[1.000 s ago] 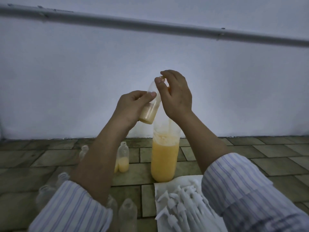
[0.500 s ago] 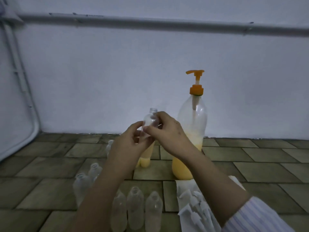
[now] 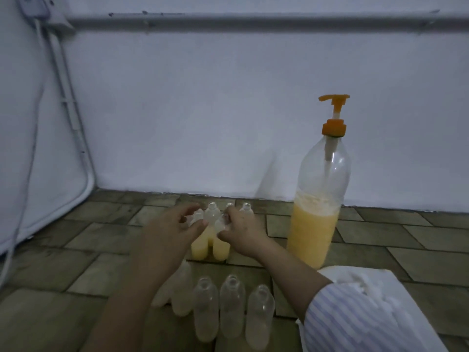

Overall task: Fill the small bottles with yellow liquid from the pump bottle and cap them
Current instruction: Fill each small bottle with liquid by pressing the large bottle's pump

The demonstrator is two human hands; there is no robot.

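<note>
The tall clear pump bottle [image 3: 319,212] with an orange pump head [image 3: 333,115] stands on the tiled floor at the right, about half full of yellow liquid. Left of it stand two small bottles part-filled with yellow liquid, both uncapped. My right hand [image 3: 243,232] grips the upper part of the right one [image 3: 221,247], which stands on the floor. My left hand [image 3: 172,229] hovers beside the left one [image 3: 198,248], fingers loosely curved near its neck. More small clear bottles [image 3: 245,208] stand behind them.
Three empty small bottles [image 3: 232,306] stand in a row in front of my hands, with more [image 3: 181,293] partly hidden behind my left forearm. A white cloth [image 3: 380,295] holding white caps lies at the right. A white wall backs the floor; cables run down the left.
The small bottle held up at the pump spout came down and now stands on the floor beside another part-filled one. My left hand has come off it. The view dropped and shifted left.
</note>
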